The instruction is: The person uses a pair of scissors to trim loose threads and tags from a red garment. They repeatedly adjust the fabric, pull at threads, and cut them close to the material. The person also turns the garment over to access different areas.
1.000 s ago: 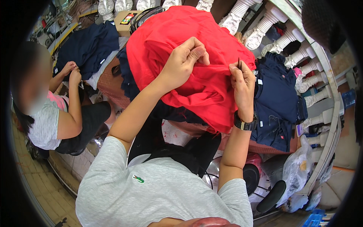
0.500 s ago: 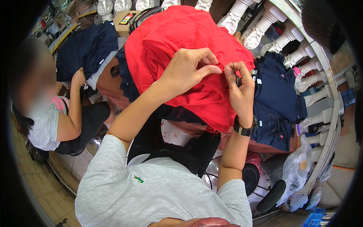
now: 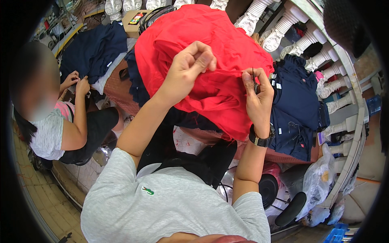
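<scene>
A large heap of red cloth (image 3: 194, 32) lies in front of me, its near edge hanging toward my lap. My left hand (image 3: 190, 67) is closed in a pinch at a fold of this cloth. To its right, my right hand (image 3: 258, 91) has its thumb and fingers closed around small dark thread snips (image 3: 254, 79), whose thin tip points up. Those same fingertips also touch the red cloth, and an edge of it runs taut between my two hands. How the snips sit inside my palm is hidden.
Folded navy garments (image 3: 293, 105) lie right of the red heap. On the left a co-worker's hands (image 3: 81, 83) handle a navy garment (image 3: 95, 48). White ornate balusters (image 3: 279, 30) line the far and right sides. A cardboard box (image 3: 131, 25) stands at the back, and a plastic bag (image 3: 318, 174) hangs lower right.
My left hand has moved away from my right hand, up and left, stretching the red cloth between them. My right hand has barely moved. The co-worker's second hand has come into view.
</scene>
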`<control>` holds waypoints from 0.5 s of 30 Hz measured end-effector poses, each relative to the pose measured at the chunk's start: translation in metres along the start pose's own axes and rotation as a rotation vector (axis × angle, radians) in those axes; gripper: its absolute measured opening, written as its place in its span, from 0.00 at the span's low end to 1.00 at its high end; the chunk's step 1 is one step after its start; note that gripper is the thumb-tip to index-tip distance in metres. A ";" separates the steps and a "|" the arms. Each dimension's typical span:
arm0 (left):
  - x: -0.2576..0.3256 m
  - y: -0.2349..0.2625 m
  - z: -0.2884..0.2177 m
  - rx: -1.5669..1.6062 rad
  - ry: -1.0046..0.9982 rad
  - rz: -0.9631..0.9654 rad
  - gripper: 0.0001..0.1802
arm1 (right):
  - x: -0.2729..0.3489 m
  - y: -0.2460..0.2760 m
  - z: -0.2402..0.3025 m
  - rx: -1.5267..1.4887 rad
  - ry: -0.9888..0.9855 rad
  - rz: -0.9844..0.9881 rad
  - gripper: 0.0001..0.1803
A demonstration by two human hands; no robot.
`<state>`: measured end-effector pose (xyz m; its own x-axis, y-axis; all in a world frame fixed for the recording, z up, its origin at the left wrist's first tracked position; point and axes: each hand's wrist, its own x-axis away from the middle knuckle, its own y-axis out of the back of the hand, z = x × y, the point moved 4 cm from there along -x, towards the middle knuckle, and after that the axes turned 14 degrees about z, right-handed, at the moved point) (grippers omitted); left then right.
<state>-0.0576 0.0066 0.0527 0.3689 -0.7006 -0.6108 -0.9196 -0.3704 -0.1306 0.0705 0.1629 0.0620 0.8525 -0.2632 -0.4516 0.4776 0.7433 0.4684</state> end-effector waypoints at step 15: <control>0.028 -0.008 -0.023 -0.937 -0.048 -0.099 0.16 | 0.008 -0.037 0.046 0.436 0.352 -0.156 0.14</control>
<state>-0.0371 -0.0242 0.0551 0.4140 -0.6216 -0.6649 -0.3941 -0.7809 0.4846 0.0699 0.1049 0.0763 0.6787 -0.0736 -0.7307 0.6990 0.3701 0.6119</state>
